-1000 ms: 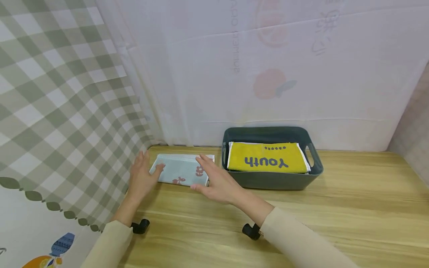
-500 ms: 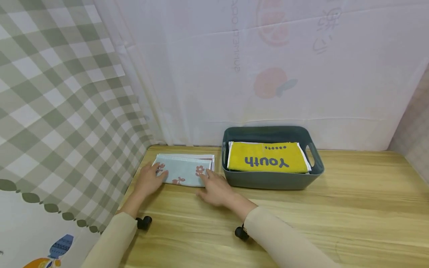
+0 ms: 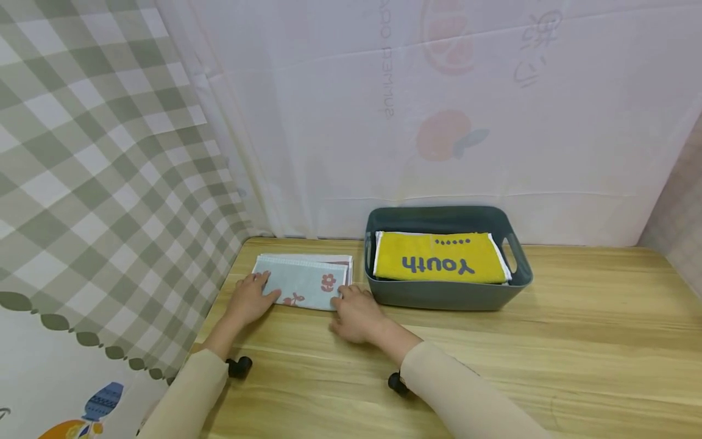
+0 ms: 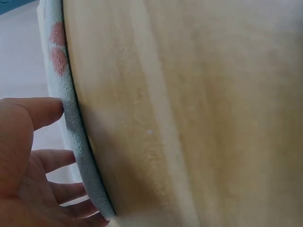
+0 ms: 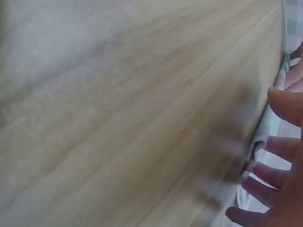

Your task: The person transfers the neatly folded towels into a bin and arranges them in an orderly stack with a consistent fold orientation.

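A folded light-blue towel [image 3: 307, 283] with reddish flowers lies at the table's back left, white and pinkish layers showing under its far and right edges. At its left end rests my left hand [image 3: 248, 302], fingers over the surface and thumb near the front edge. My right hand [image 3: 358, 314] touches the right end, fingers bent at the corner. In the left wrist view, the left thumb [image 4: 45, 112] and spread fingers meet the towel's edge [image 4: 78, 127]. The right wrist view has the right thumb [image 5: 286, 104] and spread fingers along the towel's edge [image 5: 266, 124].
Right of the towel stands a dark green basket [image 3: 439, 296] holding a folded yellow towel [image 3: 428, 250] marked "Youth". White cloth [image 3: 329, 152] hangs behind the wooden table [image 3: 307, 378]. A checked cloth [image 3: 120, 171] hangs along the left side.
Both hands have come down from above the blue towel onto its two ends. The right fingers have bent more at the corner, and the towel has shifted slightly toward me.
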A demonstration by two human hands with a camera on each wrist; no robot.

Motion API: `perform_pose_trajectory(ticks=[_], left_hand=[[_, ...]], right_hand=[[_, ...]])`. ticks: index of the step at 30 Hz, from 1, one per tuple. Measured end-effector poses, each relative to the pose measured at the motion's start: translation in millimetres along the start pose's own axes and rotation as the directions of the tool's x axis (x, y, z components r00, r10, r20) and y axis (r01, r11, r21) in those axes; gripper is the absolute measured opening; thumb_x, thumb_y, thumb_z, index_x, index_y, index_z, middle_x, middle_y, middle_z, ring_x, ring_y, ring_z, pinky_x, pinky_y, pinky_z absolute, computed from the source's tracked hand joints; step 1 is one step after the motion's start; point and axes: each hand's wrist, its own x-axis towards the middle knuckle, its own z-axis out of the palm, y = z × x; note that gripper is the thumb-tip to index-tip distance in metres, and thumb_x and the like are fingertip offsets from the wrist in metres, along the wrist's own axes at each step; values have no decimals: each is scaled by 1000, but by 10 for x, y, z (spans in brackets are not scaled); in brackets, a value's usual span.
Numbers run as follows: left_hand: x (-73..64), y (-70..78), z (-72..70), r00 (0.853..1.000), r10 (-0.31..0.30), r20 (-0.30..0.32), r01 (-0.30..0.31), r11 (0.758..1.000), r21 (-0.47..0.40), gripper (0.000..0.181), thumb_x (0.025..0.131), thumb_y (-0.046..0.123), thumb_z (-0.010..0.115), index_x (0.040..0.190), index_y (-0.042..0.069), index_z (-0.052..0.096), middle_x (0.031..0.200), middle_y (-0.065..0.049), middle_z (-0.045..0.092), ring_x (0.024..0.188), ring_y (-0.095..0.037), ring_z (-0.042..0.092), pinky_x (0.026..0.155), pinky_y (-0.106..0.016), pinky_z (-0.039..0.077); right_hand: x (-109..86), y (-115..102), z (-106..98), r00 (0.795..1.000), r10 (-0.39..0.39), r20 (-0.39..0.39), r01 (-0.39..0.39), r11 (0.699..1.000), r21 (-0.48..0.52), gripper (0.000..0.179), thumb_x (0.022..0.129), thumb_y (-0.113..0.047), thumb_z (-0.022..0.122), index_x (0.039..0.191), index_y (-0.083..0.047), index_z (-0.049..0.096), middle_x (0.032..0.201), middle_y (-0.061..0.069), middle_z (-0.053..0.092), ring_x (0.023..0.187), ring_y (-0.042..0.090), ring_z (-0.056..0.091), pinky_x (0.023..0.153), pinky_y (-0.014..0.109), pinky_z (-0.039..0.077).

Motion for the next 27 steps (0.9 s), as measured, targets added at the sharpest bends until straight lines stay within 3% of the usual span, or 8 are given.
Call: perform_pose_trajectory(ticks=[5,9,13,17,23,27], left_hand=[[-112,10,-9,1000,6,23,-5,1000,-16,69,104,35,63,155,-7,42,153,-40,39,139,-61,36,112,-70,34],[-197,16,-38,999,3,52,-1,999,-33,67,104,32,63,154,-8,43,152,-40,40,139,-60,36,111,-70,35],[-276,25,-81,997,8,73,-6,999,-38,64,103,29,64,152,-9,46,149,-40,42,138,-60,37,111,-69,35],[-349,29,-109,997,10,72,-7,999,-44,58,102,25,65,147,-10,53,139,-38,52,130,-56,48,107,-65,42],[-475,20,-155,998,19,57,-15,997,-80,45,98,17,71,134,-9,65,114,-27,64,105,-39,62,91,-55,53],[-551,17,-179,998,45,51,-40,994,-98,36,96,9,70,127,-9,70,120,-30,66,101,-34,62,86,-50,54]], right_hand=[[-70,-43,-2,998,-56,-4,55,995,-84,44,95,-45,73,120,-9,74,125,11,65,117,26,60,101,44,50],[-145,-100,-21,996,-88,24,90,990,-108,49,94,-44,74,124,-5,71,116,9,66,112,24,61,104,40,49],[-209,-167,-47,993,-111,42,116,985,-131,50,93,-44,75,123,-5,71,106,7,64,102,22,61,93,37,52],[-281,-211,-72,990,-131,49,138,978,-160,42,92,-44,75,114,-8,73,98,4,61,92,20,59,86,36,52],[-389,-217,-63,985,-165,57,172,971,-164,34,93,-41,75,108,-11,74,94,1,60,87,17,58,80,35,52],[-461,-232,-70,982,-180,53,186,971,-151,31,92,-40,76,106,-12,74,92,0,60,86,16,58,77,35,52]])
